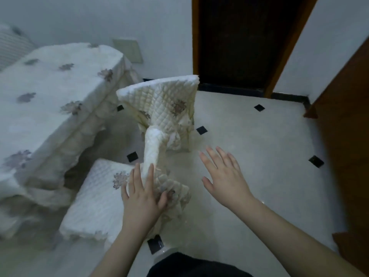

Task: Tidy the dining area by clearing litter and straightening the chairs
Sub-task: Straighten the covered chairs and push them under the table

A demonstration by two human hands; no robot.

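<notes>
While the left hand rests on the top rail of the near chair, its fingers lie straight along the padded backrest and only the thumb hooks the frilled cover, so nothing is truly gripped. The backrest's long axis runs up and away from those fingertips towards the far chair. The right hand hovers beyond the rail with 5 fingers spread, holding nothing. The left is plainly nearer, already touching; the seat sits to its left, towards the table, so a push that way looks likely.
</notes>
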